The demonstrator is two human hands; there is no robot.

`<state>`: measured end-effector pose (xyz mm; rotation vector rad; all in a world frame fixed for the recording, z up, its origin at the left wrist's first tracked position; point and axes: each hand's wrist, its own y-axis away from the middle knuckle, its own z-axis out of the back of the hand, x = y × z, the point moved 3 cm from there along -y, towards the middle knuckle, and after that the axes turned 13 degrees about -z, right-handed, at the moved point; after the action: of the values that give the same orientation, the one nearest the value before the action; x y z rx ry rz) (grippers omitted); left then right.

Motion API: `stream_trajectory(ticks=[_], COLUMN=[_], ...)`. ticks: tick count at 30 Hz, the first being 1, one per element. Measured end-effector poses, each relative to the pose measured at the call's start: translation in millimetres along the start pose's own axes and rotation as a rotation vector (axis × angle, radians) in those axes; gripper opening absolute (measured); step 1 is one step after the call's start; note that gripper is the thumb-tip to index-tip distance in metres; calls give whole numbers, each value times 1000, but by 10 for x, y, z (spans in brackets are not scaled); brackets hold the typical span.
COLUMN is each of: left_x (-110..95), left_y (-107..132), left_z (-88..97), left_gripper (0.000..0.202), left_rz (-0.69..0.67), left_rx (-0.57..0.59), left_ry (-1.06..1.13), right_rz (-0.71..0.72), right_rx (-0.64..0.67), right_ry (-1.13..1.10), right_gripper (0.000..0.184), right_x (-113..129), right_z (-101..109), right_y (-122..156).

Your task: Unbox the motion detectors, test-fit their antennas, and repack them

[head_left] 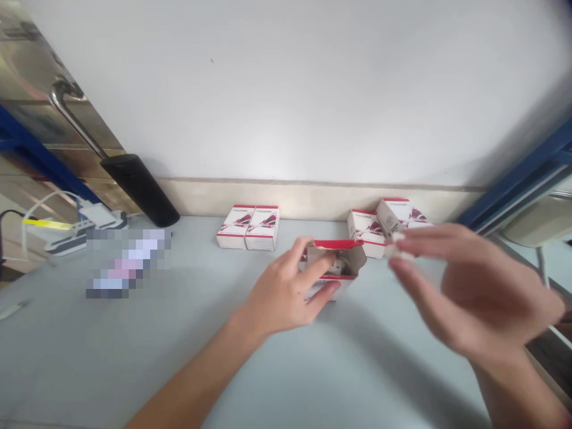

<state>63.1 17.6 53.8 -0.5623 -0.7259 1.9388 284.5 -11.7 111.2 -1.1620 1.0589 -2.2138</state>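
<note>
Over a pale blue tabletop [250, 381], the right hand [482, 292] is pinched nearly closed; the left hand [281, 286] curls around an open red-and-white box [352, 268], one finger reaching inside. Right of this box, the right thumb and fingers grip a small, blurred white piece [395, 249].

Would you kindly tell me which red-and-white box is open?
The box in the left hand, whose inside shows; the left pair and the right group farther back show closed printed faces.

Small white piece [399, 249], too blurry
</note>
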Motion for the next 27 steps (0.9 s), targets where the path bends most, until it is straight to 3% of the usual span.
stream_trajectory(ticks=[2,5,12,19,23,27], left_x=[3,7,-10,13,67,112], left_y=[-3,-11,-6,21,31,26], left_z=[-1,8,-13,-49,-71,-82], left_gripper=[30,33,32,33,46,34], left_rz=[4,35,121,196,199,173], left_rx=[-1,-1,56,42,-72,-114], left_ry=[82,139,71,123,229,281], right_rz=[167,217,114,-2,-104,-286], right_rx=[115,251,265,457,367,301], right_ry=[77,270,380,246,178,-39], right_gripper=[37,30,15,11,21,28], right_x=[142,80,-94,-180,-202,-253], right_z=[-105,-248,-282,-288,-360,-484], right_y=[46,79,35,33,68,124])
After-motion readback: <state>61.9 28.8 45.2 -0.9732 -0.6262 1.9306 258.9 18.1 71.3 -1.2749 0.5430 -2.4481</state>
